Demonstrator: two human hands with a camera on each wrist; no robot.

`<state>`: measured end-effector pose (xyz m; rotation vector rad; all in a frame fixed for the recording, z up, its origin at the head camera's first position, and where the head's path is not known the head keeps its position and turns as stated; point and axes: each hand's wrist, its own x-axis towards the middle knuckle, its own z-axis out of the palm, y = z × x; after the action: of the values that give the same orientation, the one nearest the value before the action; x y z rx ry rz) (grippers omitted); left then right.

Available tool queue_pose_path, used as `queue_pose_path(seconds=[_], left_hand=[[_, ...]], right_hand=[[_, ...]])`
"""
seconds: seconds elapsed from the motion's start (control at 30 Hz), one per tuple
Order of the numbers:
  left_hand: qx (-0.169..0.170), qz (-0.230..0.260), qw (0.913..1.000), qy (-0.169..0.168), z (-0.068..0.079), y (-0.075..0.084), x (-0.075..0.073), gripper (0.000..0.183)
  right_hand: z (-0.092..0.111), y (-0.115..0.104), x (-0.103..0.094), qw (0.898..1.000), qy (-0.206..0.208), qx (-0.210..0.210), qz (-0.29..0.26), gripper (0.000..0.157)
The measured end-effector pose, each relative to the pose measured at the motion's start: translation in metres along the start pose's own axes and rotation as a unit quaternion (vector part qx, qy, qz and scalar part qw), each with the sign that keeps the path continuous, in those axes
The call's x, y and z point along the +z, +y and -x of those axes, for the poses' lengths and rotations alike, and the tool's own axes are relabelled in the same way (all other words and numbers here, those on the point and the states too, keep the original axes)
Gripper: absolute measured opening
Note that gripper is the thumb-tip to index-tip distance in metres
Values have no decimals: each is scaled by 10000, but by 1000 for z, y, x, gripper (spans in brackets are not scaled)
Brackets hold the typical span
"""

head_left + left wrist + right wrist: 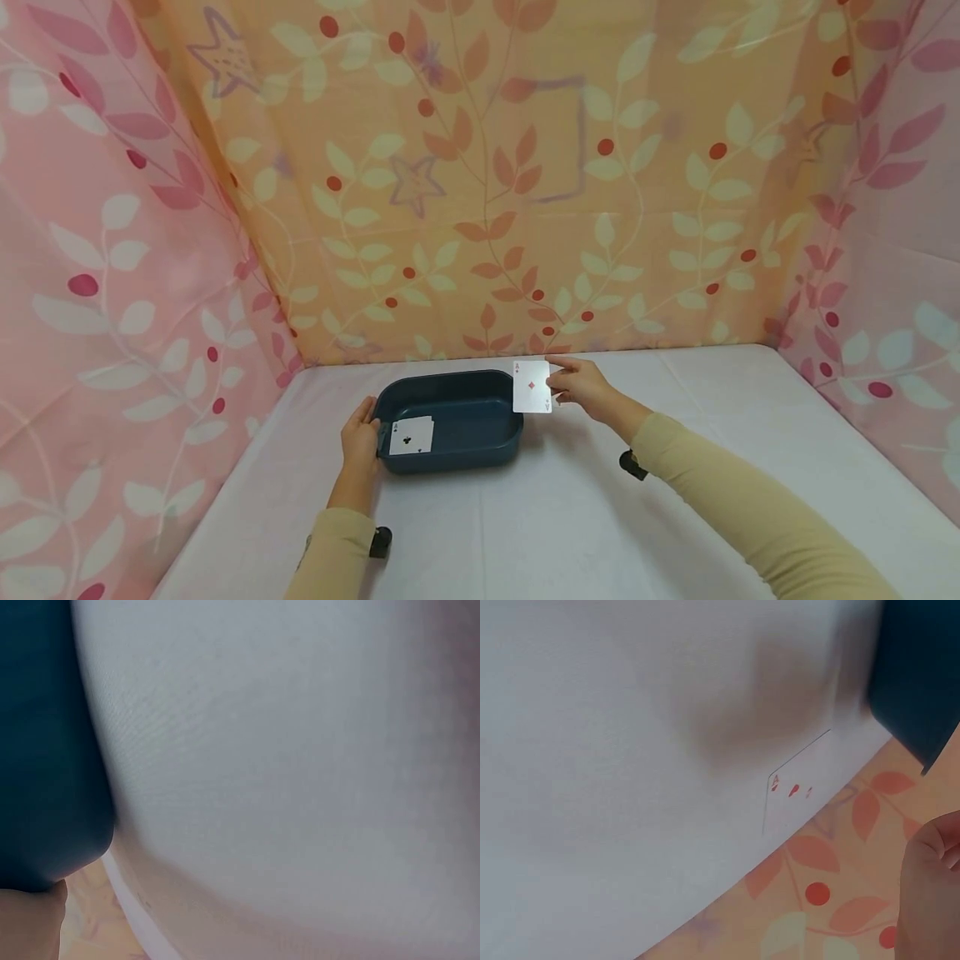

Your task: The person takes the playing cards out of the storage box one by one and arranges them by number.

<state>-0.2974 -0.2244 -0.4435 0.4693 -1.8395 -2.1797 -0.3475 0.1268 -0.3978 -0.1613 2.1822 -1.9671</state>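
Observation:
A dark blue rectangular basin (450, 462) with rounded corners sits on the white cloth, a few playing cards (416, 433) inside at its left end, a club showing on top. My left hand (360, 437) grips the basin's left end; in the left wrist view only a small part of this hand (30, 922) shows against the basin (45, 750). Between the fingers of my right hand (588, 387) is an ace of diamonds playing card (532, 400), face up and overlapping the basin's right rim. The right wrist view shows another red-marked card (795, 806) on the cloth.
White cloth (675, 400) covers the table. Orange leaf-patterned fabric (480, 208) hangs behind its far edge, and pink fabric stands at both sides (135, 292). A small black device (633, 465) is strapped at each wrist.

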Motion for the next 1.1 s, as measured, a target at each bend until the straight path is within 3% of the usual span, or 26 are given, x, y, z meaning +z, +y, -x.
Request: queue_pose_path(seconds=[0.63, 1.1], left_hand=[[-64, -116, 9999, 58, 1, 1, 1, 54], [-79, -93, 9999, 56, 0, 1, 1, 54]], right_hand=[[2, 6, -35, 9998, 179, 48, 86, 59], [-1, 13, -56, 9977, 580, 118, 334, 57]])
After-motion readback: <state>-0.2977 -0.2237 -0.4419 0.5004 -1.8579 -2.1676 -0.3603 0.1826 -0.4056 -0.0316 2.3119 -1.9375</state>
